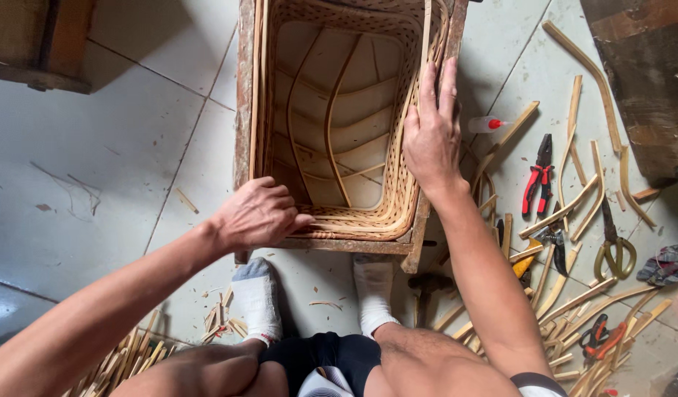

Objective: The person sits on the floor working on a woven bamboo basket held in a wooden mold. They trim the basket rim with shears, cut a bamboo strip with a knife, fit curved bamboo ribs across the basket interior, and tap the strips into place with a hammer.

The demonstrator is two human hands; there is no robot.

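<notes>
Rattan basket: we are pressing right hand flat, fingers together, on right rim; left hand curled, gripping near-left corner.

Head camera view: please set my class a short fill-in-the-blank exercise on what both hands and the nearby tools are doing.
1. The left hand grips the near rim of the woven ____.
2. The right hand lies flat on the basket's ____ rim.
3. The pliers on the floor have ____ handles.
4. The person's feet wear white ____.

Missing words: basket; right; red; socks
</notes>
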